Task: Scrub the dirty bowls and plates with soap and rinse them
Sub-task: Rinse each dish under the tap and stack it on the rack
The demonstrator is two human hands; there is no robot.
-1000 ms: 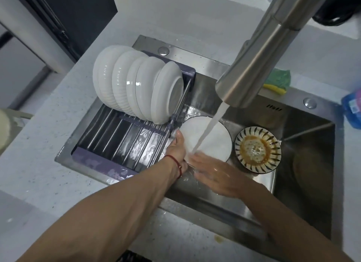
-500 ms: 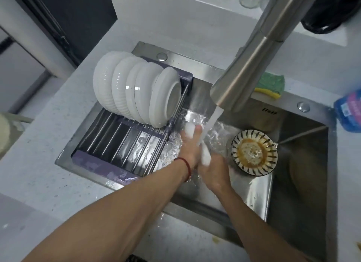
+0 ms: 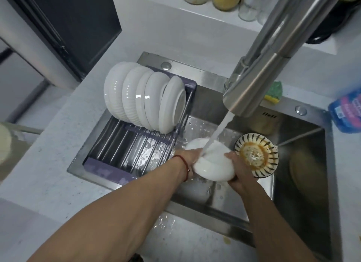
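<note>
Head view over a steel sink [image 3: 304, 136]: you hold a white bowl [image 3: 214, 165] turned bottom-up under the stream from the tap [image 3: 259, 72], above the sink's raised inner ledge. Your left hand [image 3: 190, 157], a red string at its wrist, grips the bowl's left side, though its fingers are hidden behind the bowl and water, so you cannot tell how they lie. Your right hand [image 3: 237, 171] clasps the right rim, fingers curled round the edge. Just beside it on the right sits a striped bowl [image 3: 256, 157] stained brown inside. Left of the stream, five white dishes [image 3: 142, 101] stand on edge in the drying rack [image 3: 125, 144]. A green-and-yellow sponge [image 3: 274, 92] lies behind the tap.
</note>
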